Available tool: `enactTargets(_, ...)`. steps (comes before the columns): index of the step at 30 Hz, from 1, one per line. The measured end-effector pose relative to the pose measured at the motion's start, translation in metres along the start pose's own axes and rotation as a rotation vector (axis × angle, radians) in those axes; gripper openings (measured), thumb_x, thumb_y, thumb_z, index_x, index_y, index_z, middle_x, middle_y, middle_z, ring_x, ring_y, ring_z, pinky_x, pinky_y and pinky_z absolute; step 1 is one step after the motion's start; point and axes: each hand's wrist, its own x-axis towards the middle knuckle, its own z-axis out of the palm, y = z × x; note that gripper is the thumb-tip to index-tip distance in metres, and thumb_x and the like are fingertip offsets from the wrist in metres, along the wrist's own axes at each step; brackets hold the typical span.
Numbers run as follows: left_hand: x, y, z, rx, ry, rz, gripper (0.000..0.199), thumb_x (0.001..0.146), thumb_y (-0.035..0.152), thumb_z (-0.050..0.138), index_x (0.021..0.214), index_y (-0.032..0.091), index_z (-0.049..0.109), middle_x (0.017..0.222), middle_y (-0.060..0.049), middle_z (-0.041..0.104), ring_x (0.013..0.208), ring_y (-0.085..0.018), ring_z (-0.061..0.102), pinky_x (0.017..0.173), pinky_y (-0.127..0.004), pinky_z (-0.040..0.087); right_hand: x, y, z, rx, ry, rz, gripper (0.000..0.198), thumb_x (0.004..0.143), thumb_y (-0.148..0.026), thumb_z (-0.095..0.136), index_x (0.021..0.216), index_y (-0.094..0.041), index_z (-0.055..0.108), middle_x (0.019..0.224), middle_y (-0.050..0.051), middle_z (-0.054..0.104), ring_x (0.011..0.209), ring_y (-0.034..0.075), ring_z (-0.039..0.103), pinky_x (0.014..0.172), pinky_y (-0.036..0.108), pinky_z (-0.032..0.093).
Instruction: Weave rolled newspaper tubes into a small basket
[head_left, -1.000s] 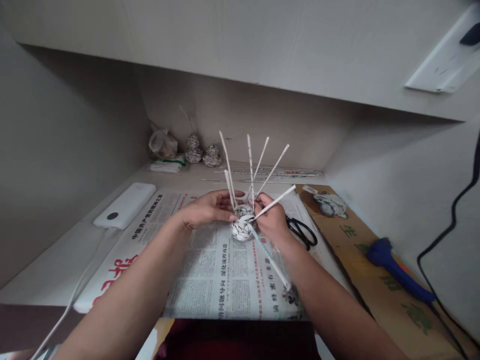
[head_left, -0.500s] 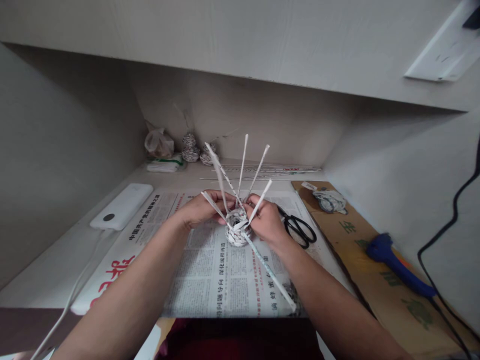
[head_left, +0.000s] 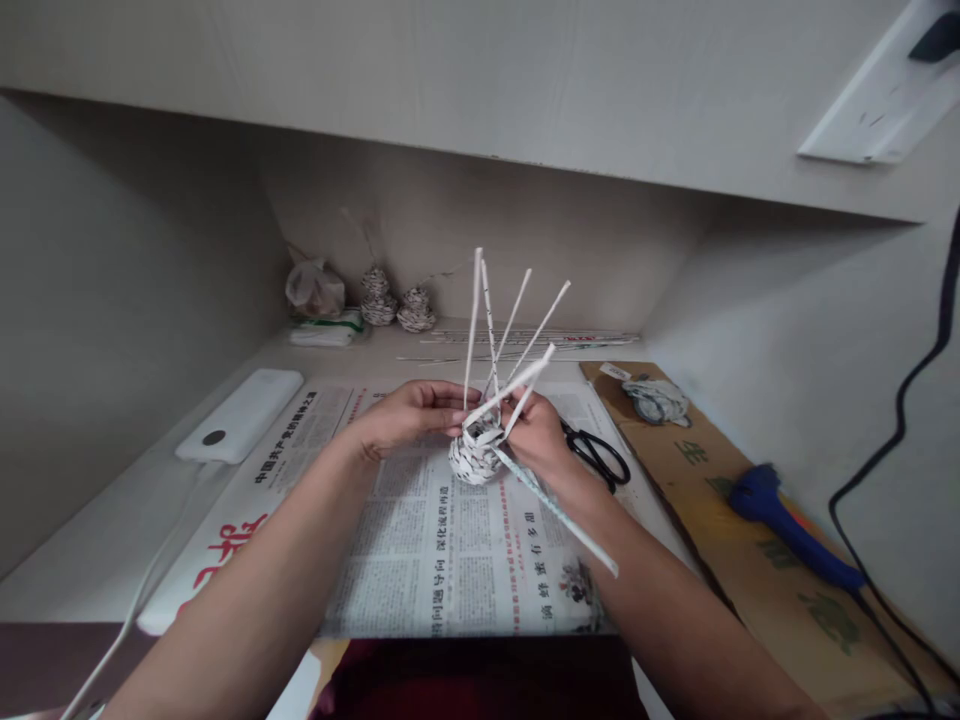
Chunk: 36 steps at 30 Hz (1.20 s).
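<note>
Between my two hands is a small round woven paper basket [head_left: 475,462], made of rolled newspaper strips. Several paper sticks [head_left: 555,303] rise from its rim and fan upward, and one longer strip [head_left: 570,525] slants down to the right over the newspaper. My left hand [head_left: 416,412] grips the basket's left rim with thumb and fingers. Round the right side, my right hand [head_left: 534,428] is closed on the basket near the base of the sticks; part of its fingers is hidden behind them. Black-handled scissors [head_left: 600,458] lie just right of my right hand.
Newspaper [head_left: 397,560] covers the desk. At left lies a white power bank [head_left: 244,415] with a cable. A blue glue gun [head_left: 795,535] and a crumpled bundle [head_left: 656,400] rest on cardboard [head_left: 675,470] at right. Woven gourd shapes [head_left: 379,297] and loose paper sticks [head_left: 525,342] are at the back.
The basket has turned and tilted in my hands, swinging its upright sticks to the right. One front-left stick now leans across the opening, and the long strip has shifted right and up.
</note>
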Motion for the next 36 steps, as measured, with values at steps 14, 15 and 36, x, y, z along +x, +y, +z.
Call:
enactTargets(14,0.003,-0.005,0.021,0.191,0.176,0.048,0.034,0.065,0.022,0.076,0.097,0.015,0.070,0.068,0.000,0.065,0.049,-0.008,0.048,0.044,-0.020,0.035,-0.017,-0.018,0.003,-0.195,0.000,-0.258,0.016,0.085,-0.030,0.052,0.077,-0.021,0.063,0.070,-0.001,0.063,0.063,0.013,0.055,0.060,0.023,0.039)
enactTargets(15,0.004,-0.007,0.020,0.193,0.189,0.040,0.034,0.064,0.022,0.076,0.096,0.015,0.070,0.068,0.000,0.065,0.049,-0.008,0.048,0.044,-0.020,0.035,-0.017,-0.018,0.003,-0.195,0.001,-0.268,0.016,0.086,-0.030,0.053,0.078,-0.021,0.063,0.072,-0.001,0.064,0.064,0.013,0.056,0.060,0.023,0.040)
enactTargets(36,0.005,-0.010,0.018,0.213,0.173,-0.044,0.018,0.055,0.015,0.077,0.073,0.012,0.074,0.069,-0.004,0.072,0.063,-0.013,0.061,0.066,-0.026,0.047,-0.024,-0.023,0.004,-0.173,-0.022,-0.418,0.018,0.090,-0.029,0.052,0.084,-0.021,0.068,0.075,0.000,0.066,0.069,0.013,0.060,0.065,0.022,0.044)
